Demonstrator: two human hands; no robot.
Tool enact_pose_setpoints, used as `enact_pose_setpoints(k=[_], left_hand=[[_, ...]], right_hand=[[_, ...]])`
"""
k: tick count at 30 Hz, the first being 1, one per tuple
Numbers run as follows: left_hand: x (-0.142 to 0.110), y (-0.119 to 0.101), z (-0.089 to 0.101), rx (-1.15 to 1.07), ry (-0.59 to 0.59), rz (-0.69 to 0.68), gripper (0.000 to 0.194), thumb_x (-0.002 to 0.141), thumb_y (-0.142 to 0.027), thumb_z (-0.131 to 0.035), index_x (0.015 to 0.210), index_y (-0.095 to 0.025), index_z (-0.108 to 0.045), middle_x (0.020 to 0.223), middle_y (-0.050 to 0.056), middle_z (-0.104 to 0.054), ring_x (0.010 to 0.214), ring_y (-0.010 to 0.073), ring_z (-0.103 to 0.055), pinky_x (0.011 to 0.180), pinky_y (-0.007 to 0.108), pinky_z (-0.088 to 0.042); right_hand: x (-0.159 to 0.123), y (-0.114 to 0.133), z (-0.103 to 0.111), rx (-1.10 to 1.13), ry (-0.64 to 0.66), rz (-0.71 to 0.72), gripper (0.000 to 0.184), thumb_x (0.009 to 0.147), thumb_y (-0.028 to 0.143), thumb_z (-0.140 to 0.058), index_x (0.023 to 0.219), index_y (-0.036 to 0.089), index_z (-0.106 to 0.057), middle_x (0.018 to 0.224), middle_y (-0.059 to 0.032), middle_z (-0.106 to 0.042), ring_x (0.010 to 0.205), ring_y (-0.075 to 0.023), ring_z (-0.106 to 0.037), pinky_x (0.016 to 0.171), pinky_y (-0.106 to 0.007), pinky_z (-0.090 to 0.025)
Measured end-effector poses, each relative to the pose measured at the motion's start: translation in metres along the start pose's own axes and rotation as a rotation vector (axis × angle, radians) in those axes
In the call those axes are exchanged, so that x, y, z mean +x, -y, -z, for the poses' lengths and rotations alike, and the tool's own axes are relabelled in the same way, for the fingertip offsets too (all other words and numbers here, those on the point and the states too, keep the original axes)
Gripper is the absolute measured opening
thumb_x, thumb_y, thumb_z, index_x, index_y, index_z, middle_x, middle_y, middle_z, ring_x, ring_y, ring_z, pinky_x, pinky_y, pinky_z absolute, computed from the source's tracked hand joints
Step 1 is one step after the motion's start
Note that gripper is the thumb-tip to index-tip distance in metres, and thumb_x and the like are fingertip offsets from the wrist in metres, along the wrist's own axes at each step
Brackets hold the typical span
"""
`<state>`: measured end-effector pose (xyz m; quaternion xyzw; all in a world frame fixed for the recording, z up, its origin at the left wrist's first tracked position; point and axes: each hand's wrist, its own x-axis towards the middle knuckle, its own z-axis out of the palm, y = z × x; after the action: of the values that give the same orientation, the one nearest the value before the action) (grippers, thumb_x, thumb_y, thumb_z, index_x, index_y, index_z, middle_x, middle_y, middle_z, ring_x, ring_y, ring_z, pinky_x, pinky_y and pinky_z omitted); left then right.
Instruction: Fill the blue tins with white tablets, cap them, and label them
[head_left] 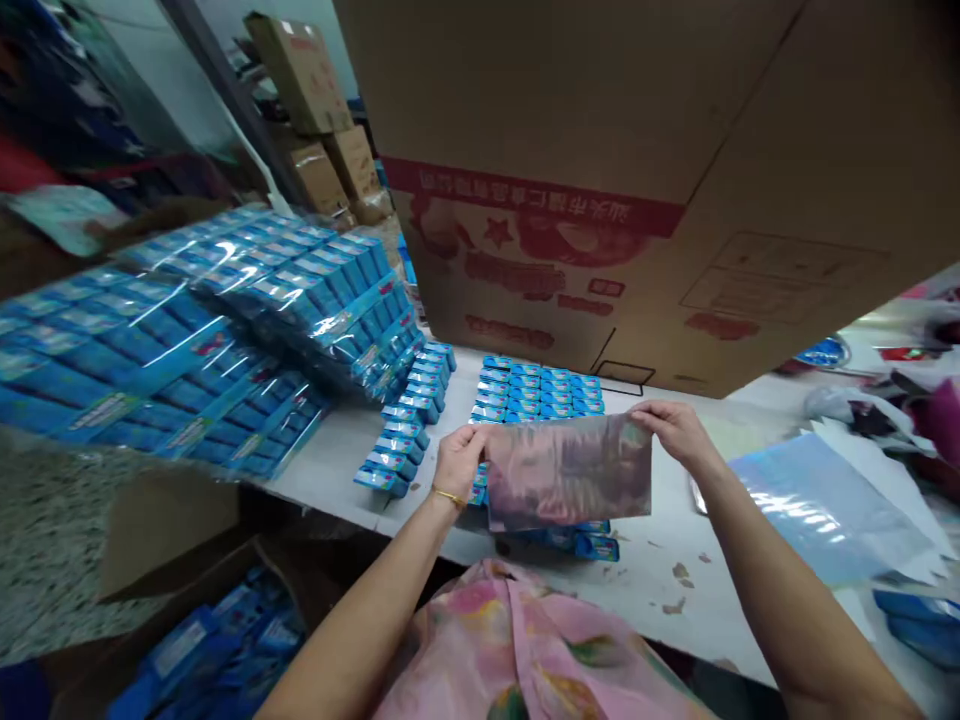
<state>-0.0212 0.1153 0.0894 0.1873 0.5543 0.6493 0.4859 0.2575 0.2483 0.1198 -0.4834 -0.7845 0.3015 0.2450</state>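
Observation:
Between my two hands a glossy, see-through plastic film sheet (568,472) is stretched out, pinkish with reflections. My left hand (460,462), with a thin gold bracelet at its wrist, pinches the sheet's left upper corner. At the right upper corner my right hand (673,432) pinches it between thumb and fingers. Rows of small blue boxes (536,388) stand on the white table behind and under the sheet, which partly hides them. To the left of these is another line of blue boxes (405,425).
A large cardboard carton (525,110) with red print looms over the table. Film-wrapped blocks of blue boxes (150,370) are stacked at left. An open carton (247,560) of blue boxes sits below. Blue-tinted film sheets (825,500) lie at right on the white table (637,590).

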Motion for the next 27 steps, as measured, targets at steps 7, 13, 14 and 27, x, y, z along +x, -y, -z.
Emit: enact_pose_setpoints(k=[7,13,14,27], left_hand=[[0.034,0.064,-0.031,0.02,0.102,0.302,0.031,0.049,-0.039,-0.071,0.06,-0.013,-0.055,0.048,-0.003,-0.055,0.043,0.0081,-0.049,0.044,0.02,-0.039],[0.053,0.082,-0.028,-0.031,0.183,0.444,0.023,0.057,-0.031,-0.067,0.066,-0.015,-0.052,0.054,-0.003,-0.055,0.048,0.0086,-0.053,0.05,0.022,-0.043],[0.056,0.082,-0.026,-0.047,0.193,0.463,0.021,0.058,-0.029,-0.066,0.066,-0.015,-0.052,0.055,-0.003,-0.055,0.05,0.0088,-0.054,0.051,0.023,-0.044],[0.089,0.101,-0.004,0.016,0.154,0.508,0.014,0.062,-0.027,-0.061,0.067,-0.014,-0.056,0.056,-0.001,-0.057,0.053,0.0105,-0.054,0.056,0.025,-0.044]], right_hand=[[0.008,-0.008,-0.049,-0.446,-0.134,0.03,0.021,0.08,0.018,-0.045,0.089,0.014,-0.063,0.091,-0.013,-0.06,0.084,-0.0211,-0.05,0.077,-0.035,-0.035],[0.011,0.034,-0.158,-0.552,0.11,0.29,0.025,0.081,0.016,-0.044,0.101,0.019,-0.058,0.096,-0.0079,-0.056,0.085,-0.0185,-0.047,0.074,-0.031,-0.038],[0.01,0.034,-0.168,-0.57,0.13,0.303,0.024,0.082,0.016,-0.043,0.101,0.018,-0.058,0.095,-0.0084,-0.056,0.083,-0.0186,-0.047,0.073,-0.031,-0.039],[0.005,0.036,-0.166,-0.36,0.15,0.289,0.018,0.082,0.016,-0.041,0.084,0.017,-0.06,0.089,-0.0074,-0.059,0.083,-0.0164,-0.052,0.074,-0.028,-0.041]])
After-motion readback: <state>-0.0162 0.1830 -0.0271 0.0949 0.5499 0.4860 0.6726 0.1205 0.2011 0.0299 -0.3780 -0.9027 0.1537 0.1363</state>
